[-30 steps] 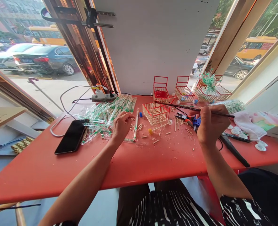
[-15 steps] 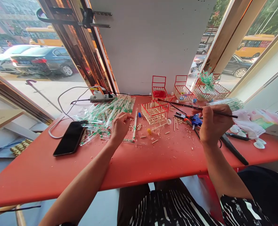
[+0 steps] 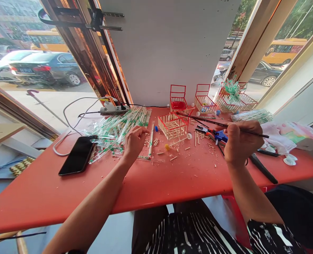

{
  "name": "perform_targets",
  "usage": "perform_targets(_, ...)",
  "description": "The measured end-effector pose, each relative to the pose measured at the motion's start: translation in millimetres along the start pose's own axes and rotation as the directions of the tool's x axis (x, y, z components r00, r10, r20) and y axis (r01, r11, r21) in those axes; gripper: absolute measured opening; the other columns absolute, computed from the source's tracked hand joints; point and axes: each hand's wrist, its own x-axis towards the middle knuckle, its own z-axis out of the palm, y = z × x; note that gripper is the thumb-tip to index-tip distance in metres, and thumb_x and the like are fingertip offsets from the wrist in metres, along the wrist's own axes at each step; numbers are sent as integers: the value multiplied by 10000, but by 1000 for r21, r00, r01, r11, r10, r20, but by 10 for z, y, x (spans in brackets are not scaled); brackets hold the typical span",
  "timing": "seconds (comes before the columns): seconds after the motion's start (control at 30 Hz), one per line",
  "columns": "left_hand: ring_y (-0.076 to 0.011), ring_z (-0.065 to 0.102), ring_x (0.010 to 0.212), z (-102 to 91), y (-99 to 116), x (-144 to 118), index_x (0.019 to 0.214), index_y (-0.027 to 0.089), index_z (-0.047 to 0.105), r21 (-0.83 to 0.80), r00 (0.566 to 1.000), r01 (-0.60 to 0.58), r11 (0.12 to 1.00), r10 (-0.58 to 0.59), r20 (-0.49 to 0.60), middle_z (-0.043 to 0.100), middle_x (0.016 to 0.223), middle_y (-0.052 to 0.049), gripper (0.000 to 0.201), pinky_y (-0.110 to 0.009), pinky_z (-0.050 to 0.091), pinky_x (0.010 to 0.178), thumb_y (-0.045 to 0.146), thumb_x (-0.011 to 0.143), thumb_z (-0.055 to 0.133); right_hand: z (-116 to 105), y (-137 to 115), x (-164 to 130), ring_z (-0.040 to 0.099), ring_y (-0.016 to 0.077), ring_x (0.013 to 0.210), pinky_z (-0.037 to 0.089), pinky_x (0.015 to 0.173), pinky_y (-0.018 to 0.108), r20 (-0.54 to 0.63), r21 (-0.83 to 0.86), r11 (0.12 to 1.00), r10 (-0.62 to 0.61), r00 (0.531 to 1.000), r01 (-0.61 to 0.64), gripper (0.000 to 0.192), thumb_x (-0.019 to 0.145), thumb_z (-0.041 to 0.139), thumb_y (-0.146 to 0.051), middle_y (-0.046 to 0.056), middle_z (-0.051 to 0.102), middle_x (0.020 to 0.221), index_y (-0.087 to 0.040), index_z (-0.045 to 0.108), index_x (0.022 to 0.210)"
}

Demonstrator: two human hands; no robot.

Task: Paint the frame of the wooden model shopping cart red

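In my right hand [image 3: 242, 141] is a slim dark paintbrush [image 3: 206, 120], pinched between thumb and fingers. Its tip reaches left to the red-painted top of a small model cart [image 3: 173, 127] built from thin wooden sticks; whether it touches is too fine to tell. My left hand [image 3: 134, 143] rests on the table left of the cart, fingers loosely bent and apart, nothing visible in them. Near its fingertips are a paper-wrapped stick packet [image 3: 151, 139] and short cut stick pieces [image 3: 155, 141]. A stick axle with a yellow wheel [image 3: 167, 147] and a white wheel [image 3: 189, 135] lies before the cart.
Wrapped chopsticks [image 3: 130, 121] pile up at left beside a phone [image 3: 78, 155] and a power strip [image 3: 114, 110]. Several similar carts [image 3: 204, 100] stand along the back. Pliers [image 3: 205, 131], a blue glue gun [image 3: 221, 136] and white caps [image 3: 290, 159] lie toward the right.
The view has shifted very slightly. My right hand still holds the paintbrush at the cart's red top, with its angle barely altered. My left hand stays in place.
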Motion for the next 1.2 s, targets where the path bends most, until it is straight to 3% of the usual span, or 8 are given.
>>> perform_targets(0.1,-180,712,846,0,-9,3,818,213,799,1,1000,1,1000,-1,-1,819,1005,-41,286,-291,555,853,123,857,531,128,-170,24,669,172,622,543,612,352,-86,36,992,-117,989,121,244,953,820,-441,-32,659,695,-268,712,820)
perform_targets(0.2,-180,710,845,1,-20,5,819,216,799,4,1000,-1,1000,1,-6,821,1000,-35,287,-289,554,837,119,851,531,179,-256,55,668,186,641,544,630,368,-72,39,984,-170,983,173,197,959,824,-398,-18,667,699,-280,752,818)
perform_targets(0.43,-180,705,834,4,-45,0,839,217,810,23,1000,-10,1000,10,4,822,1016,-34,291,-299,557,862,126,850,533,37,-131,64,697,151,629,557,608,323,-77,30,991,-131,988,134,180,970,809,-381,-40,679,704,-257,742,859)
perform_targets(0.57,-186,708,849,5,-56,-4,832,222,815,36,1000,-7,999,6,16,819,1007,-36,299,-300,557,872,127,853,531,-47,-48,68,718,154,645,558,628,316,-81,-4,986,-169,982,169,168,972,806,-382,-37,671,700,-252,750,881)
perform_targets(0.73,-184,701,830,11,-59,-13,821,221,813,27,1000,-10,1000,10,1,815,1006,-37,299,-296,547,833,132,862,530,-57,-89,44,734,160,653,581,626,316,-86,48,983,-174,981,178,105,962,816,-333,-30,702,725,-256,764,912)
perform_targets(1.0,-189,708,869,-2,-60,-6,815,223,806,22,1000,-6,1000,6,6,819,1011,-33,296,-301,548,862,130,851,527,17,-240,-19,821,231,763,651,704,371,122,135,968,-228,966,212,34,940,800,-205,22,816,799,-231,779,937)
perform_targets(1.2,-186,707,848,-4,-47,-11,809,222,805,18,1000,-16,1000,16,-2,823,1009,-37,296,-301,547,843,133,847,525,-91,-154,-26,793,200,743,630,675,345,72,18,970,-243,967,242,45,962,786,-243,24,820,846,-229,774,1002)
